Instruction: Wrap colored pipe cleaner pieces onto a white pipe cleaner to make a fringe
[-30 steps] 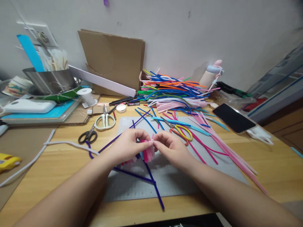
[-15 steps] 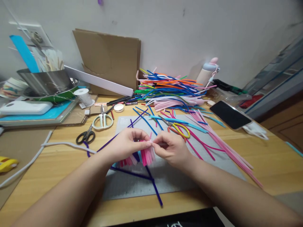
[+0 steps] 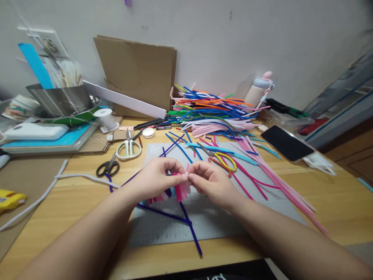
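Note:
My left hand (image 3: 155,179) and my right hand (image 3: 211,182) meet fingertip to fingertip over a grey cutting mat (image 3: 215,221). Both pinch a small bundle of short pink pipe cleaner pieces (image 3: 182,189), with a thin light pink strand sticking up between the thumbs. More short pink and blue pieces hang under my left palm. A long dark purple pipe cleaner (image 3: 190,233) lies bent on the mat beneath the hands.
A heap of coloured pipe cleaners (image 3: 210,111) lies at the back; long pink ones (image 3: 279,182) fan out right. Yellow-handled scissors (image 3: 223,160), white scissors (image 3: 128,148) and black scissors (image 3: 107,168) lie nearby. A phone (image 3: 287,144), cardboard (image 3: 136,72) and a metal bowl (image 3: 58,99) stand around.
The hands have stayed together on the pink bundle, with only small finger shifts. The view has shifted slightly.

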`<state>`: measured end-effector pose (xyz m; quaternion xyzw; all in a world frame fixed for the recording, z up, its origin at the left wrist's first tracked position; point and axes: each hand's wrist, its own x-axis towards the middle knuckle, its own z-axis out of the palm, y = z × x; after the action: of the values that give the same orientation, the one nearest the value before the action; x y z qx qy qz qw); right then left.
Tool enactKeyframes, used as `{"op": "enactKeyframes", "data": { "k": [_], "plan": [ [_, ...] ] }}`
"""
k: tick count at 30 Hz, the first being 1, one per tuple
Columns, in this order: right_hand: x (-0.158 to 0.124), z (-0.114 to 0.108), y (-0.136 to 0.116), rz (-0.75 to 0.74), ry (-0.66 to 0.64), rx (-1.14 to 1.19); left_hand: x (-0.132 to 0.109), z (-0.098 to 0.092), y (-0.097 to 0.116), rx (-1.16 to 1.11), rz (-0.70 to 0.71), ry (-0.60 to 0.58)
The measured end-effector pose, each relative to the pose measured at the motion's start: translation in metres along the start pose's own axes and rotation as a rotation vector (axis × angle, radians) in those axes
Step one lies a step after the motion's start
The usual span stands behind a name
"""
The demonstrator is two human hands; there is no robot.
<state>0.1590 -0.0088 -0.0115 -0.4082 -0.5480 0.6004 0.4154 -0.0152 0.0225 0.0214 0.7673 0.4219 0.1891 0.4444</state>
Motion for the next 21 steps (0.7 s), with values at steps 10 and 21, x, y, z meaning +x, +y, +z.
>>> {"op": "enactKeyframes", "data": {
  "k": [10, 21],
  "plan": [
    [0.0004, -0.0005, -0.0015, 0.019, -0.067, -0.147, -0.0016, -0.0008, 0.0011, 0.09, -0.088, -0.096],
    [-0.0022, -0.0046, -0.0037, 0.099, -0.227, -0.184, -0.0067, 0.0008, 0.0009, 0.174, -0.055, -0.141]
  ]
}}
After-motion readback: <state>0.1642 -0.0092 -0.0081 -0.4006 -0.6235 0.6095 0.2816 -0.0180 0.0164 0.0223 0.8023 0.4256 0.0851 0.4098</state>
